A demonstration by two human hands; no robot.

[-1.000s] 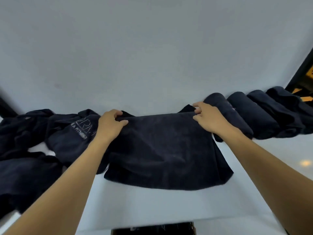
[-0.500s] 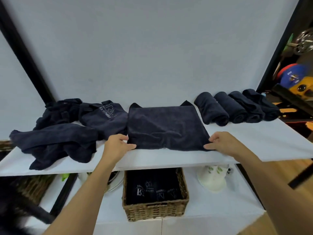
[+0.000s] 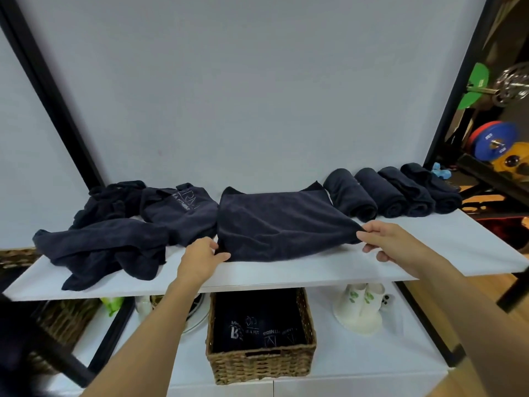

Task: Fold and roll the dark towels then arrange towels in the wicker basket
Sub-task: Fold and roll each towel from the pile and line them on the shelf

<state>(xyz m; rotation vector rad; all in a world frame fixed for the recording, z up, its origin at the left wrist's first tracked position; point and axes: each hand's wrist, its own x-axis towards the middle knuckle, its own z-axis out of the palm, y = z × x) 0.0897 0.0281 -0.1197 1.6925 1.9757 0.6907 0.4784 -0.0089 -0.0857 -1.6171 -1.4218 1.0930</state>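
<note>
Left hand [image 3: 203,257] and right hand [image 3: 385,243] each pinch a near corner of the folded towel [image 3: 280,224], mid-desk [image 3: 446,247]; best to keep the edges level and roll tightly away.

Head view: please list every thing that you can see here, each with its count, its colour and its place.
folded towel: 1, dark, shelf centre
rolled towels: 4, dark, shelf right, side by side
loose towels: several, dark, shelf left, heaped
shelf: 1, white, across the middle
basket: 1, brown wicker, below shelf, dark towels inside
pot: 1, white with green marks, right of basket
plates: several, green, red, blue, yellow, far right
left hand: 1, pinches folded towel's near left corner
right hand: 1, pinches its near right corner
</note>
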